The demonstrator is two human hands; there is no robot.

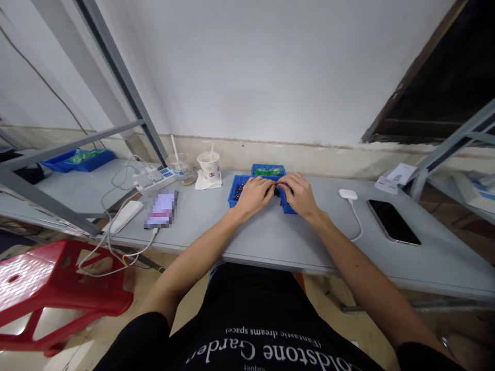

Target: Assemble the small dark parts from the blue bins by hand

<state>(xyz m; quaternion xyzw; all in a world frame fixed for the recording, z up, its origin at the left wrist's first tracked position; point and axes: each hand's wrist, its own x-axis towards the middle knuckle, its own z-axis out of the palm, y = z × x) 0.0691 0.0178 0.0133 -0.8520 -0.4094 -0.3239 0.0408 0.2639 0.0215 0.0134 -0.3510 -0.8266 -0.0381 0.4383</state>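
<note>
My left hand [254, 197] and my right hand [299, 195] meet over the small blue bins in the middle of the table, fingertips pinched close together. Between them shows a small black part [277, 191], too small to name. Under my left hand is a left blue bin [231, 200] with small dark and brass-coloured pieces [238, 191] in it. A right blue bin [288, 208] is partly covered by my right hand, its contents hidden. Behind both hands, a back blue bin [268, 166] holds green pieces [267, 172].
Left on the grey table [201, 226] are a lit phone [161, 208], a white power bank-like block [124, 216], a power strip [158, 180] and two drink cups [209, 164]. To the right lie a white earbud case [348, 194] on a cable and a dark phone [393, 221]. A red stool [58, 288] stands lower left.
</note>
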